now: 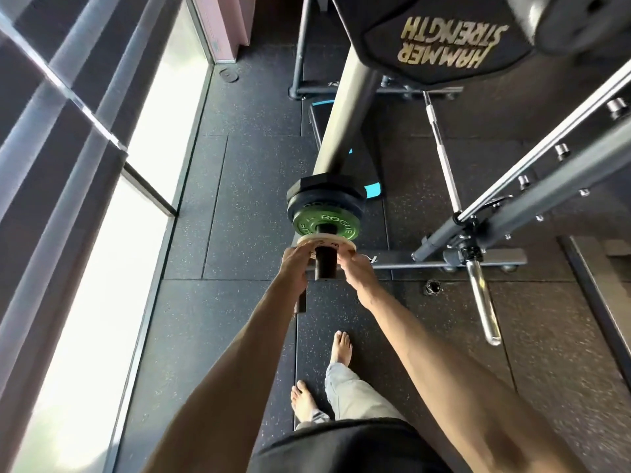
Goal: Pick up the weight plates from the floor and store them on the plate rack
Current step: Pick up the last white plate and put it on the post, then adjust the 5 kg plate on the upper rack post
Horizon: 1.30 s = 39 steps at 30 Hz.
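A small pale weight plate (327, 241) sits on the black peg (325, 262) of the plate rack, a short way in from the peg's end. My left hand (294, 268) grips its left edge and my right hand (355, 271) grips its right edge. Further along the same peg sit a green plate marked ROGUE (322, 225), a larger black plate (300, 203) and a black hexagonal plate (327, 182). The rack's grey upright post (345, 110) rises behind them. A second black peg (301, 303) shows below my left forearm.
A large black Hammer Strength plate (444, 39) hangs at the top. A chrome barbell sleeve (485, 302) and grey machine frame (532, 186) stand to the right. A barbell collar (433, 287) lies on the rubber floor. Window frames (102, 131) line the left. My bare feet (341, 346) are below.
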Motion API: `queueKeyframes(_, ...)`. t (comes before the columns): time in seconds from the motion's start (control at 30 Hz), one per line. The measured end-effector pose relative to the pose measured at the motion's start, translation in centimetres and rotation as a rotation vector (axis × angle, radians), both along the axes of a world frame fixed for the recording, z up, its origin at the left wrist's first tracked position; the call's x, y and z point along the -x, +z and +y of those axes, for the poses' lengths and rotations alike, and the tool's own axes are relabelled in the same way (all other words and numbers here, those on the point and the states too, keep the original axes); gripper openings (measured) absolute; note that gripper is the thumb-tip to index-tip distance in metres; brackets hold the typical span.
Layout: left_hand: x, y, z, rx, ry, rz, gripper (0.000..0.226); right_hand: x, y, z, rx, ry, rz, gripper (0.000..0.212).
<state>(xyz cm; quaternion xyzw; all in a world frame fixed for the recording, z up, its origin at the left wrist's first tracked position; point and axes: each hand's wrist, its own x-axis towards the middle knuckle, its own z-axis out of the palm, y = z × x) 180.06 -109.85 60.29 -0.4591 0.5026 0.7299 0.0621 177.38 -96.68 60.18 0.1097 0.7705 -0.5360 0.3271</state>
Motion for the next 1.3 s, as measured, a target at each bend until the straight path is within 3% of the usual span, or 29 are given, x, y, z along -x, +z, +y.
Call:
queueKeyframes(0.17, 3.7, 0.4, -1.7, -0.035, -0.009, -0.001, 0.02, 3.7, 1.3, -1.5, -0.051, 0.05, 0.044, 0.053)
queueKeyframes(0.27, 5.4, 0.7, -2.1, -0.072, 0.037, -0.002, 0.007, 5.1, 1.2, -2.0, -0.09, 0.083, 0.077, 0.052)
queueKeyframes(0.53, 7.4, 0.7, -2.5, -0.083, 0.075, -0.008, 0.05, 7.2, 1.4, -2.5, -0.087, 0.099, 0.089, 0.046)
queueKeyframes(0.7, 7.3, 1.0, -2.5, -0.063, 0.034, -0.03, 0.035, 6.8, 1.0, -2.8, -0.103, 0.088, 0.075, 0.051)
queueKeyframes(0.8, 7.2, 1.3, -3.0, 0.047, -0.102, -0.066, 0.014, 7.0, 1.9, -2.6, -0.155, 0.141, 0.089, 0.056)
queueKeyframes(0.9, 6.9, 2.4, -3.2, 0.217, -0.259, -0.148, 0.028, 7.4, 3.7, -2.7, -0.255, 0.244, 0.106, 0.04)
queueKeyframes(1.0, 6.3, 4.5, -3.0, 0.439, -0.268, -0.136, 0.032, 7.1, 5.4, -3.1, -0.343, 0.307, 0.191, 0.042)
queueKeyframes(1.1, 6.0, 7.1, -3.2, 0.558, -0.247, -0.052, 0.019, 6.1, 8.4, -2.9, -0.411, 0.354, 0.313, 0.047)
queueKeyframes(1.3, 5.6, 17.1, -3.1, 0.726, -0.176, 0.272, 0.018, 3.2, 18.9, -2.3, -0.388, 0.419, 0.608, 0.037)
